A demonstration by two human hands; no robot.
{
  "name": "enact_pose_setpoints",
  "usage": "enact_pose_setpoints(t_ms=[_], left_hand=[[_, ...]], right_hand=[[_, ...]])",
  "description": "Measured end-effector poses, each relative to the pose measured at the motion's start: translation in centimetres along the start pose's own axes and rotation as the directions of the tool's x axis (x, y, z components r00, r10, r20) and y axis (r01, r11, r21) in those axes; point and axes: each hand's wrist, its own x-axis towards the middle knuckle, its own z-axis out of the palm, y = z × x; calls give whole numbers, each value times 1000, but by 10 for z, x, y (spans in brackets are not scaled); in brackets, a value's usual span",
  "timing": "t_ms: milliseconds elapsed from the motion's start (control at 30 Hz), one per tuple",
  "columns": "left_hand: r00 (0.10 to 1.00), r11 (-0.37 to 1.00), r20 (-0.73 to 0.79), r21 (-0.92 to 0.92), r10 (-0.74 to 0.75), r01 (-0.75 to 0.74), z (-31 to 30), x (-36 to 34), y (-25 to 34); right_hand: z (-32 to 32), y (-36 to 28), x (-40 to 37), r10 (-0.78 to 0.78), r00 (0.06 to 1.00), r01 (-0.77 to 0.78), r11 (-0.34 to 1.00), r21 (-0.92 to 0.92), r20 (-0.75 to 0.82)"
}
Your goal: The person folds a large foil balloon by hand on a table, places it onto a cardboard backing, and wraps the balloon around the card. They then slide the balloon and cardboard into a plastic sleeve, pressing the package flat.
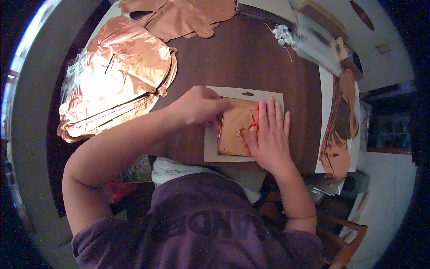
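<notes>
A copper-coloured foil balloon (235, 127), folded into a flat square, lies on a white card (211, 150) with a hang hole at its top. My right hand (271, 134) rests flat on the foil's right side and the card, its fingers stretched out and the thumb pointing inward. At the foil's upper left edge is my left hand (201, 106), its fingers bent and closed on that edge; the fingertips are slightly blurred. Orange-red glints show on the foil beside the right thumb.
Flat copper foil balloons (130, 58) lie stacked at the left of the brown table (192, 58), with more foil (188, 18) at the back. White ribbon (283, 36) and clear plastic bags (313, 45) are at back right. Another foil piece (338, 130) lies along the right edge.
</notes>
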Motion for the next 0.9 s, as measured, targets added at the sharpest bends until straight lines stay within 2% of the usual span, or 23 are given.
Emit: enact_pose_setpoints(t_ms=[100, 300, 400, 500, 533, 600, 667, 700, 733, 767, 800, 833, 900], left_hand=[[996, 988, 49, 129, 80, -86, 6, 7, -18], [1000, 997, 13, 67, 27, -28, 12, -7, -3], [999, 999, 37, 37, -9, 8, 11, -5, -13], [993, 983, 86, 176, -75, 59, 5, -3, -10], [999, 928, 43, 373, -27, 9, 3, -4, -9], [995, 694, -9, 718, 97, -61, 0, -6, -4], [977, 517, -64, 855, 205, -53, 9, -18, 6], [962, 420, -81, 907, 260, -38, 15, -23, 6], [883, 354, -21, 920, 469, -166, 19, -25, -2], [756, 259, 44, 925, 653, -278, 22, -23, -16], [588, 142, 110, 920, 801, -365, 27, -19, -30], [564, 94, 163, 913, 810, -398, 35, -15, -42], [624, 161, 148, 897, 768, -412, 43, -10, -61]], right_hand=[[1, -1, 0, -2, 1000, 1, 1000, -16, -9], [-14, 0, 0, 27, 998, -27, 1000, -1, 56], [-9, 0, -1, 1, 999, 0, 1000, -21, 45], [-2, 1, 1, -26, 1000, 26, 1000, -16, 13], [-1, 1, 1, -29, 1000, 29, 1000, -1, 5], [-1, 0, 1, -28, 1000, 28, 1000, 7, 10], [-1, 0, 2, -29, 1000, 29, 1000, 11, 7], [-1, 1, 2, -30, 1000, 30, 999, 11, 5], [0, 1, 1, -31, 1000, 31, 999, 11, 3], [1, 1, 1, -34, 999, 34, 999, 0, 3], [2, 1, 1, -37, 999, 37, 999, -11, 2], [2, 1, 1, -39, 999, 39, 999, -23, 0], [-1, 2, 2, -47, 999, 47, 999, -6, 4]])
